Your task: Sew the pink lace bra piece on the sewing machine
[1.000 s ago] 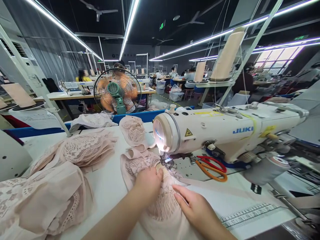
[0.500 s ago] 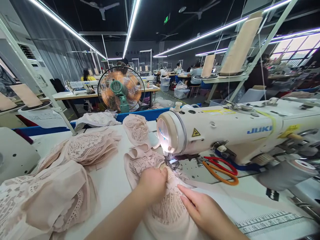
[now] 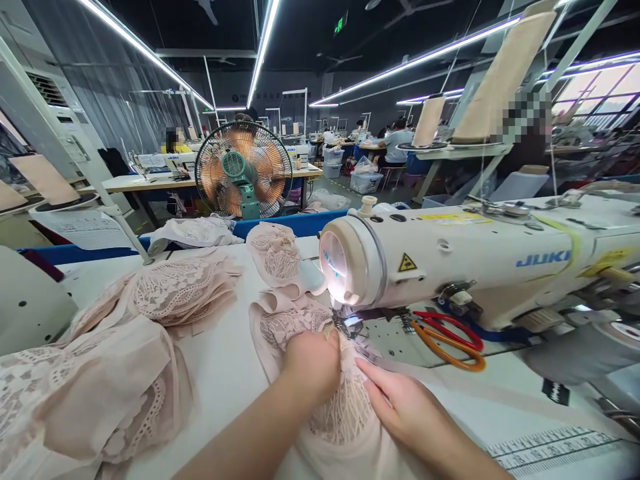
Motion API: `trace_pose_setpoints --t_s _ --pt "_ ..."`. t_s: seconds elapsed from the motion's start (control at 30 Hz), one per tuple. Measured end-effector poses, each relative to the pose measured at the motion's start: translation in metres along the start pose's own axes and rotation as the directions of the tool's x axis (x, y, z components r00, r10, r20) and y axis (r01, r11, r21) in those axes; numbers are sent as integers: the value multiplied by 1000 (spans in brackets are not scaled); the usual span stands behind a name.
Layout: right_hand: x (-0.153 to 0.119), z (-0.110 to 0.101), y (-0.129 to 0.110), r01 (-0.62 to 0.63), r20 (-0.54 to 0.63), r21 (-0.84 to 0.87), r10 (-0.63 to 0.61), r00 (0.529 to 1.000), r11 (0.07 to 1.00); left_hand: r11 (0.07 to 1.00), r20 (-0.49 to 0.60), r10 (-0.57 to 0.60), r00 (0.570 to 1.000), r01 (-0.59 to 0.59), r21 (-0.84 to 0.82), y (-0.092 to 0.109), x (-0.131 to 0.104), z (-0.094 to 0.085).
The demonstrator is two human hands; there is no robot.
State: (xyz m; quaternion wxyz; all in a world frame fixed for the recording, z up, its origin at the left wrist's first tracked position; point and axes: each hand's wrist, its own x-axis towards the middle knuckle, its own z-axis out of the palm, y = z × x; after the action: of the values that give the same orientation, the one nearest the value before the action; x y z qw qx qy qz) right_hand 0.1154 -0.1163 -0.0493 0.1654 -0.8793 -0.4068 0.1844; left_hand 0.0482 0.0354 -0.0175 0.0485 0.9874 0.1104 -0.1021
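My left hand (image 3: 313,363) presses, fingers curled, on the pale pink lace fabric piece (image 3: 330,407) — my right hand (image 3: 400,410) lies flat on it, beside the white sewing machine (image 3: 450,260).

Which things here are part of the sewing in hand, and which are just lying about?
In use: lace piece under left hand and right hand; sewing machine.

Lying about: scissors, stack of lace pieces, fan, thread cone.

Bright ceiling light strips (image 3: 260,50) under a dark ceiling; the machine lamp (image 3: 336,267) glares. Edges bend; faces are pixelated.
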Motion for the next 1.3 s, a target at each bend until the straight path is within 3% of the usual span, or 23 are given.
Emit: trace_pose_setpoints --t_s 0.73,1.3 --pt "7 -4 -2 -10 -78 -3 10 997 1000 997 -193 -50 980 37 -67 -12 6 11" --pt "14 -15 -22 -89 -29 -120 86 996 989 991 -274 -88 958 57 -118 -25 1 6"
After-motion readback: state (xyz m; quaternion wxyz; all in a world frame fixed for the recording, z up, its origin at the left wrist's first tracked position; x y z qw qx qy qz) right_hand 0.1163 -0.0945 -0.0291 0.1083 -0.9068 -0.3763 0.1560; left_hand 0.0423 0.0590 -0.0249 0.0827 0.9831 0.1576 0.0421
